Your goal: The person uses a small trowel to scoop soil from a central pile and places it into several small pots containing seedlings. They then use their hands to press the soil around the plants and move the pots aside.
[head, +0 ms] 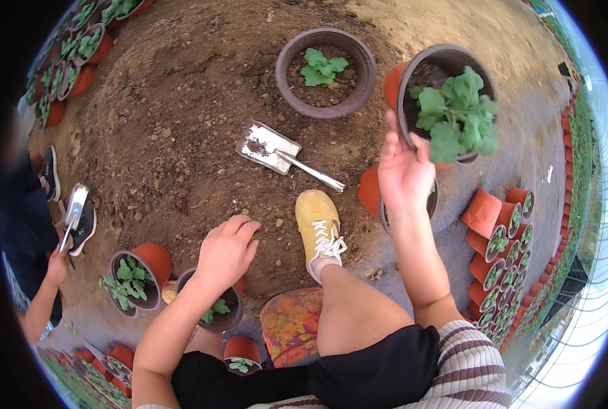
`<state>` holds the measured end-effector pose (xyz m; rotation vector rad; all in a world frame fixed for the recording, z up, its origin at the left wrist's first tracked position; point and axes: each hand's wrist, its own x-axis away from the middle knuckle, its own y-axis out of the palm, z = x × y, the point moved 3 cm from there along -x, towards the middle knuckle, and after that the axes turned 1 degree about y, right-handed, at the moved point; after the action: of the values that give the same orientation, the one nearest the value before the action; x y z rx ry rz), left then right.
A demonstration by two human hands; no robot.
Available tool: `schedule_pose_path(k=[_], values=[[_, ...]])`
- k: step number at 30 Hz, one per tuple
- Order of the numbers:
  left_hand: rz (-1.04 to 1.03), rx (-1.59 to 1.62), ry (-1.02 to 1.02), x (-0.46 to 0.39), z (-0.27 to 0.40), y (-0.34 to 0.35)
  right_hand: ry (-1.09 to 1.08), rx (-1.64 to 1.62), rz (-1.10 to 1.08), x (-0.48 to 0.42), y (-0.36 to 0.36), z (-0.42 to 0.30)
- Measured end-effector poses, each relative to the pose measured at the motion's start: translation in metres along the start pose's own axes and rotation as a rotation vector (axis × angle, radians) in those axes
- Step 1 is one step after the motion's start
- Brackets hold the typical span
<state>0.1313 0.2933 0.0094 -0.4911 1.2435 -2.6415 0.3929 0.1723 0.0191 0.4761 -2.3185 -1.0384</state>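
Note:
My right hand (pixel 405 171) grips the rim of a red-brown plastic plant pot (pixel 394 88), thumb inside and fingers outside. The pot is tilted towards me and a leafy green seedling (pixel 455 115) leans out over its rim. Over the soil, my left hand (pixel 228 248) is empty with its fingers loosely bent. Between the hands a metal hand trowel (pixel 271 148) lies on the soil (pixel 181 117), dirt on its blade. Beyond it stands an upright pot (pixel 366 69) with a small seedling (pixel 320 67) in soil. Another pot (pixel 369 193) is partly hidden behind my right wrist.
Tilted potted seedlings sit by my left forearm, one in a pot (pixel 153 263) and one in a pot (pixel 232 314). My yellow shoe (pixel 317 220) is before a floral seat (pixel 291 327). At left a person holds a trowel (pixel 76 204). Potted rows (pixel 480 214) line the right.

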Motion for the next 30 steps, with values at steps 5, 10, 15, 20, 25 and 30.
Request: schedule_pose_path(k=[5, 10, 15, 20, 25, 30], values=[[0.103, 0.668, -0.356, -0.001, -0.029, -0.028, 0.172, 0.521, -0.164, 0.056, 0.021, 0.016], [0.467, 1.032, -0.521, 0.004, -0.072, -0.064, 0.755, 0.638, -0.306, 0.063, 0.025, 0.083], [0.316, 0.466, -0.822, 0.03, -0.127, -0.004, 0.953, 1.023, -0.278, 0.063, -0.02, 0.187], [0.452, 0.171, -0.687, 0.031, -0.123, -0.02, 0.932, 1.169, -0.427, 0.067, -0.026, 0.186], [0.616, -0.337, -0.354, 0.032, -0.119, -0.042, -0.358, 2.19, -0.44, 0.02, -0.051, 0.139], [0.161, 0.022, -0.267, 0.012, -0.099, -0.018, -0.103, 2.469, -0.382, -0.013, -0.097, 0.129]])
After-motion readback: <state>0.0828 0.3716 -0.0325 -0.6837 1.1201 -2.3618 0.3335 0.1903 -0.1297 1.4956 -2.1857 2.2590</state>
